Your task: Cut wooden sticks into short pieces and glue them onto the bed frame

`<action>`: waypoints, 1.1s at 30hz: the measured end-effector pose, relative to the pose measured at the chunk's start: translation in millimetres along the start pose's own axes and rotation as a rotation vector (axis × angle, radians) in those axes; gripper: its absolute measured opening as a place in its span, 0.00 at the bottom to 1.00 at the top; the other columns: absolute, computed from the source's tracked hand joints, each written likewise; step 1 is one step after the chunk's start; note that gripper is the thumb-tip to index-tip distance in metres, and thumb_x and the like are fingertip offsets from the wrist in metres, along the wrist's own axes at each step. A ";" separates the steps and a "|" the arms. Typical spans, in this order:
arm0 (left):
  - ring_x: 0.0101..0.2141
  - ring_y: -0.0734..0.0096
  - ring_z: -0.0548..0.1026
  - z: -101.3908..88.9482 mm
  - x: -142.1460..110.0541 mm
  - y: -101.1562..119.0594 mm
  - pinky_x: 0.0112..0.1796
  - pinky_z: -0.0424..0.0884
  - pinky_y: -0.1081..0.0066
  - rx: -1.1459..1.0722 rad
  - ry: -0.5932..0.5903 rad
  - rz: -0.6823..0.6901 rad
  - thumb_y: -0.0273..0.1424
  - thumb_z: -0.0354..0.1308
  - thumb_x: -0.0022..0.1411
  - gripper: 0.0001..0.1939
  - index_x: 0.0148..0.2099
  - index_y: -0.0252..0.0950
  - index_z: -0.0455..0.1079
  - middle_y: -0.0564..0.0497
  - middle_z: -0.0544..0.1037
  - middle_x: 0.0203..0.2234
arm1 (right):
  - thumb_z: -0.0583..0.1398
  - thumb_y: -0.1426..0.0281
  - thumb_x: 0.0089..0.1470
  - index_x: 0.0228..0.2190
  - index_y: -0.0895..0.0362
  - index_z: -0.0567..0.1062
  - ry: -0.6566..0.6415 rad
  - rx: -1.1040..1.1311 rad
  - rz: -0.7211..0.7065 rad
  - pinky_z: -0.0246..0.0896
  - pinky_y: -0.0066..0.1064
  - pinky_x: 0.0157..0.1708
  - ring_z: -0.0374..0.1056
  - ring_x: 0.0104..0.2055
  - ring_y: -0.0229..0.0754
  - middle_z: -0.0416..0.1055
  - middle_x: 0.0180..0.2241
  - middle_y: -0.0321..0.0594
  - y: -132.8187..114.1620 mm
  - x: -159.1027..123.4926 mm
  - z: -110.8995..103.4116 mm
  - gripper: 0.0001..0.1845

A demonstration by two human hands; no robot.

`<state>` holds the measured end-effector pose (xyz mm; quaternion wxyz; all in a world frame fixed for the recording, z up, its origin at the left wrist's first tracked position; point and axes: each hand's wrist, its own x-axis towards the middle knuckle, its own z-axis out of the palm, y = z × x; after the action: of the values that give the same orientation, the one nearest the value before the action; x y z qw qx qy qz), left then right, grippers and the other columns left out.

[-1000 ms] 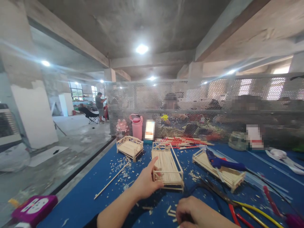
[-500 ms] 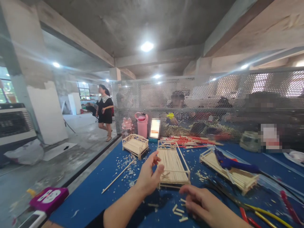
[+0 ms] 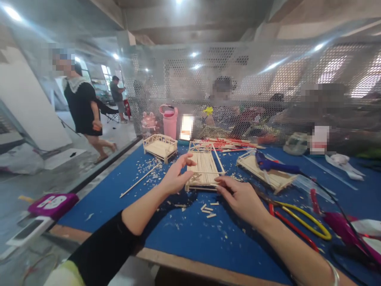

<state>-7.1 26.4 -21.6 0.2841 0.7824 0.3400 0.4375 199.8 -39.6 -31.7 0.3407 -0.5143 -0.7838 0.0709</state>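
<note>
A miniature bed made of thin wooden sticks [image 3: 204,163] stands on the blue tabletop, with slats along its base and rails around it. At its left side is my left hand [image 3: 175,174], thumb and fingers apart, the thumb close to the near rail. My right hand [image 3: 238,194] has its thumb and fingertips closed on the near right corner of this bed. Small cut stick pieces [image 3: 208,210] lie just in front. A single long stick [image 3: 139,180] rests to the left.
Another stick bed [image 3: 160,147] stands back left. On the right, a blue glue gun [image 3: 276,165] lies across a third stick frame [image 3: 253,165], near red-and-yellow-handled cutters [image 3: 306,220]. Behind are red-tipped sticks [image 3: 229,143], a pink tumbler [image 3: 170,123] and a mesh partition [image 3: 253,71]. A person [image 3: 80,103] walks at left.
My right hand has moved onto the bed's near right corner. My left hand stays at its left side, fingers apart. The camera view has tilted down, and the walking person appears nearer.
</note>
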 end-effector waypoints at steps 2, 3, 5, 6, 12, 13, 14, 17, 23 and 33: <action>0.42 0.63 0.72 -1.3 0.2 0.1 0.44 0.68 0.62 -0.057 -0.132 -0.037 0.24 0.51 0.49 0.31 0.58 0.32 0.55 0.44 0.74 0.41 | 0.51 0.67 0.57 0.35 0.55 0.76 -0.007 -0.059 -0.012 0.63 0.29 0.33 0.73 0.32 0.41 0.78 0.31 0.40 -0.4 1.6 -0.7 0.14; 0.41 0.64 0.73 -1.4 -0.1 1.6 0.43 0.68 0.63 -0.054 -0.182 -0.048 0.23 0.52 0.47 0.34 0.59 0.32 0.53 0.44 0.74 0.41 | 0.51 0.67 0.57 0.34 0.54 0.76 -0.011 -0.093 -0.016 0.63 0.29 0.32 0.73 0.32 0.41 0.78 0.30 0.40 -0.3 2.8 -1.1 0.14; 0.38 0.65 0.73 -1.0 -0.7 6.0 0.42 0.69 0.63 -0.002 -0.256 -0.050 0.22 0.53 0.45 0.39 0.61 0.32 0.51 0.44 0.73 0.43 | 0.51 0.66 0.57 0.33 0.54 0.77 -0.019 -0.166 -0.019 0.61 0.29 0.32 0.73 0.32 0.42 0.78 0.31 0.41 0.4 5.7 -1.8 0.15; 0.37 0.65 0.73 -0.6 -0.8 8.3 0.42 0.69 0.62 0.032 -0.282 -0.046 0.22 0.53 0.44 0.41 0.62 0.32 0.50 0.44 0.73 0.43 | 0.50 0.66 0.58 0.33 0.54 0.77 -0.023 -0.202 -0.017 0.59 0.29 0.31 0.73 0.32 0.43 0.78 0.31 0.42 0.8 7.1 -1.9 0.15; 0.48 0.57 0.69 -0.6 -1.5 15.5 0.52 0.61 0.55 0.220 -0.162 0.117 0.28 0.59 0.48 0.42 0.64 0.33 0.47 0.42 0.70 0.47 | 0.50 0.69 0.58 0.32 0.54 0.76 -0.072 -0.337 -0.026 0.54 0.26 0.27 0.72 0.31 0.41 0.78 0.30 0.41 1.6 13.3 -0.8 0.15; 0.51 0.56 0.66 -0.9 -1.8 15.8 0.54 0.58 0.54 0.252 -0.112 0.170 0.29 0.59 0.49 0.41 0.64 0.34 0.48 0.42 0.69 0.48 | 0.50 0.70 0.57 0.32 0.53 0.76 -0.081 -0.347 -0.029 0.54 0.26 0.27 0.72 0.31 0.41 0.78 0.30 0.41 1.5 14.0 -0.5 0.14; 0.53 0.55 0.64 -1.1 -2.1 15.9 0.56 0.56 0.53 0.281 -0.077 0.217 0.28 0.58 0.50 0.40 0.64 0.34 0.48 0.42 0.68 0.50 | 0.50 0.70 0.57 0.32 0.53 0.76 -0.089 -0.356 -0.030 0.53 0.26 0.27 0.72 0.31 0.40 0.78 0.30 0.40 1.4 14.6 -0.3 0.14; 0.54 0.56 0.63 -0.3 -2.3 14.7 0.57 0.55 0.53 0.344 -0.088 0.279 0.24 0.56 0.48 0.40 0.64 0.36 0.48 0.43 0.67 0.51 | 0.51 0.70 0.57 0.31 0.53 0.76 -0.108 -0.369 -0.030 0.52 0.26 0.27 0.72 0.31 0.40 0.78 0.30 0.39 1.1 15.9 0.5 0.13; 0.48 0.58 0.67 3.2 -0.9 13.7 0.51 0.62 0.55 0.373 0.071 0.361 0.25 0.56 0.50 0.34 0.60 0.32 0.54 0.42 0.70 0.46 | 0.49 0.68 0.59 0.32 0.55 0.75 -0.114 -0.356 0.001 0.50 0.28 0.27 0.71 0.30 0.42 0.78 0.30 0.42 -0.5 16.3 2.9 0.15; 0.24 0.70 0.72 25.4 -27.8 45.5 0.27 0.64 0.72 0.392 -0.072 0.010 0.33 0.50 0.63 0.14 0.32 0.34 0.75 0.49 0.78 0.23 | 0.51 0.65 0.56 0.29 0.55 0.74 -0.131 -0.038 0.032 0.54 0.29 0.28 0.69 0.27 0.41 0.75 0.24 0.39 0.7 13.9 -4.2 0.13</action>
<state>17.3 -26.7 -13.2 0.1362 0.8396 0.4046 0.3360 199.5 -28.4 -22.5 0.2778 -0.5274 -0.7973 0.0948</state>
